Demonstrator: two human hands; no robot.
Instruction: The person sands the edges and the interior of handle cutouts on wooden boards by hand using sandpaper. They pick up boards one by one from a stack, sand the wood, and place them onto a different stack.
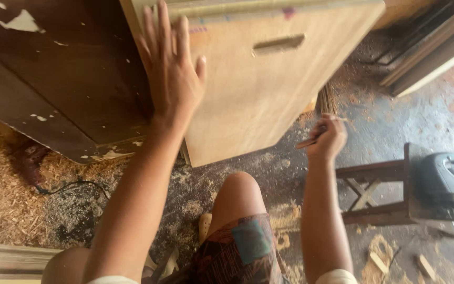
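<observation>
Left hand [172, 68] flat and open, fingers spread, pressed against the near-left edge of the board [269, 89]; gripping nothing, only bracing. Right hand [328, 138] closed around a pencil [311, 141], blurred, so hard to say how firmly held or whether the tip touches anything. Pencil just right of the board's lower right corner, apart from its face, above the floor [426, 115].

Board pale, standing tilted on its lower edge among sawdust, with a slot [278, 44] cut high in its face, leaning beside a dark panel [64, 89] with flaking paint on the left. Knee [237, 189] just below the board's lower edge.

Risks, as a judgement: held only by a flat palm, likely to slip or tip sideways on the dusty floor if the pressure shifts, and then land on the knee. Any mark likely to wander with the board rocking. Sawdust underfoot poor for footing. Jigsaw [447, 184] resting on a stool [379, 192] at the near right, close to the right elbow; a careless swing could knock it off.
</observation>
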